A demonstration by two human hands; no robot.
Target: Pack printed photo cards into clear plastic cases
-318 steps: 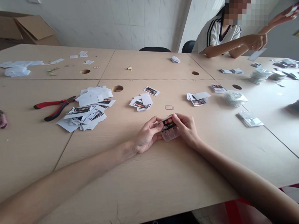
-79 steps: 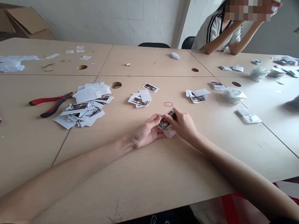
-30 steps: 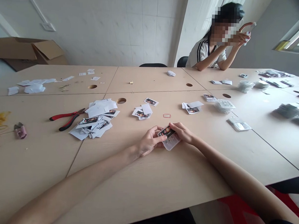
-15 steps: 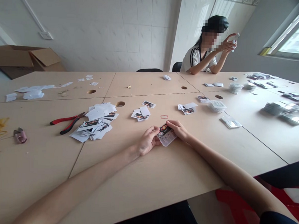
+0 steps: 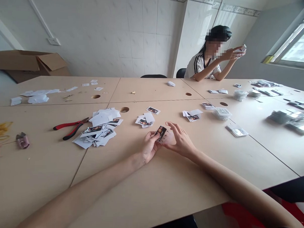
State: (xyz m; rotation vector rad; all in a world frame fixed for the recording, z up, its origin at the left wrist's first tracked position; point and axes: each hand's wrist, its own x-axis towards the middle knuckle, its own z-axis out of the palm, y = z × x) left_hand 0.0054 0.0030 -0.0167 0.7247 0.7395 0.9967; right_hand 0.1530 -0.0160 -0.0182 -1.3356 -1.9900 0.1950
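My left hand [image 5: 150, 144] grips a small clear plastic case [image 5: 169, 138] with a dark printed card [image 5: 160, 131] at its upper left, my thumb pressing on the card. Around the right side of the case curves my right hand [image 5: 182, 140], fingers apart and thumb near the lower edge; whether it touches the case I cannot tell. A thin red outlined shape [image 5: 167, 123] lies on the table just past my right fingertips and is partly covered. Ahead of my left hand are a small stack of printed cards [image 5: 144, 121] and one single card [image 5: 153, 110].
To the left lie a big heap of cards [image 5: 98, 132], red-handled pliers [image 5: 71, 127] and pink nippers [image 5: 22, 140]. More cards [image 5: 193, 116] and stacked clear cases [image 5: 222, 113] stand at right. Across the table [image 5: 129, 193] sits a person [image 5: 206, 62] holding something small. A cardboard box [image 5: 24, 64] is behind.
My right fingers have come off the card's top edge and spread around the case's right side. The case has shifted slightly left and tilted. The view has tipped up a little.
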